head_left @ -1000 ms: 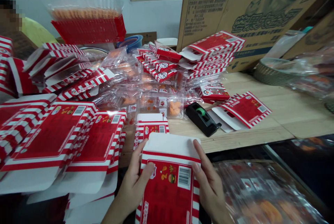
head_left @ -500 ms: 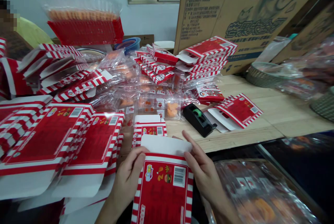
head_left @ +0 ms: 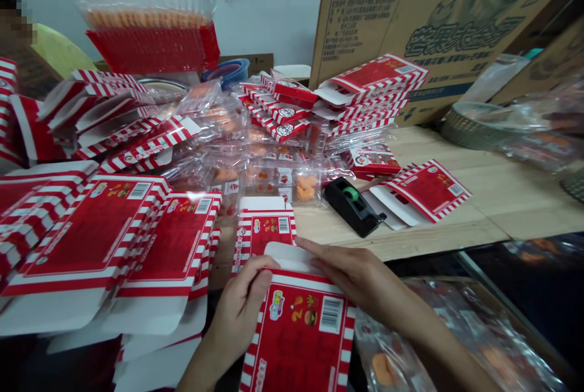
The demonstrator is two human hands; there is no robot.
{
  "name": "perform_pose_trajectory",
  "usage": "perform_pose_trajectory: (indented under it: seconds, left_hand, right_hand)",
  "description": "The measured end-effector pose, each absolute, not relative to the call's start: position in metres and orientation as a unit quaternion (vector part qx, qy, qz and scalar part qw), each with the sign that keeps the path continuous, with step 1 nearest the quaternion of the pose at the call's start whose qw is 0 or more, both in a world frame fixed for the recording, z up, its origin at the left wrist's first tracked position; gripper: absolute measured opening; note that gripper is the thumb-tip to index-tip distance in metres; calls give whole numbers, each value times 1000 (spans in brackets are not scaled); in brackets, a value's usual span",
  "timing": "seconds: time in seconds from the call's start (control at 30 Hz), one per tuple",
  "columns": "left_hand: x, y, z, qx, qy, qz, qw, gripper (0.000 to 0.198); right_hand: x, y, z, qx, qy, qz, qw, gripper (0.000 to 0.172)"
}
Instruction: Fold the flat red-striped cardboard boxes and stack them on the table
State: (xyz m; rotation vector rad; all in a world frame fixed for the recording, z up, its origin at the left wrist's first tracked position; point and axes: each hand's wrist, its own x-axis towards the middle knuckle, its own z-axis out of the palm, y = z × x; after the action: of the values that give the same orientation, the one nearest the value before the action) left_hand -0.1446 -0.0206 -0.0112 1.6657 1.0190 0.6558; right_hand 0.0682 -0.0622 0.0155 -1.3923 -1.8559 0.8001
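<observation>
A flat red carton (head_left: 298, 334) with white-striped edges is upright close to my body, its printed face towards me. My left hand (head_left: 239, 301) grips its upper left edge, thumb in front. At its top, my right hand (head_left: 351, 270) has the white flap (head_left: 285, 252) between thumb and long, straightened fingers; the flap's right part is hidden behind them. Just beyond lies another striped carton (head_left: 269, 227), partly covered by the held one. To the right of it stands a black tape dispenser (head_left: 353, 206) with a green roll.
Stacks of flattened-looking striped cartons (head_left: 86, 234) fill the left side. Clear food packs (head_left: 264, 179) and more cartons (head_left: 369, 91) lie at the back. An open carton (head_left: 424, 194) lies right of the dispenser. A large cardboard box (head_left: 365, 21) stands behind; packs (head_left: 479, 331) lie lower right.
My right hand has moved from the flap's right corner across its top, fingers now pointing left. The flap appears tipped lower. The view has shifted slightly.
</observation>
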Motion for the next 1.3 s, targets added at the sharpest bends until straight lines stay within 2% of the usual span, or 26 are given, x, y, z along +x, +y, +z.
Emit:
perform_pose_trajectory:
  seconds: [0.17,0.33,0.4,0.53,0.63,0.73,0.8,0.97,1.13,1.3]
  left_hand:
    - [-146,-23,-13,686,433,267,520,25]
    - [-144,-25,-13,703,411,263,517,23]
    - [-143,-25,-13,710,398,265,517,22]
    - [-141,-30,-13,672,408,278,553,17]
    - [-137,-36,-12,597,407,319,613,26]
    - [-134,-41,-11,555,403,341,643,41]
    - [-135,-42,-11,581,410,340,615,45]
    - [-147,-37,-17,698,399,357,477,22]
    - [-153,-33,-21,703,416,374,439,21]
    - [-143,-42,-17,643,473,409,442,24]
  right_hand:
    - [70,-68,20,-500,-746,294,328,48]
    - [66,-69,34,-512,-643,454,343,30]
    - [64,-66,35,-532,-588,497,352,28]
    - [59,-60,30,-570,-567,464,372,22]
    - [56,-60,26,-573,-574,439,387,13]
    - [56,-62,27,-561,-581,448,384,14]
    - [59,-64,31,-537,-594,468,374,17]
    - [74,-69,38,-484,-609,536,329,26]
    - [79,-77,24,-554,-500,513,424,15]
    - [78,-80,20,-551,-454,538,448,13]
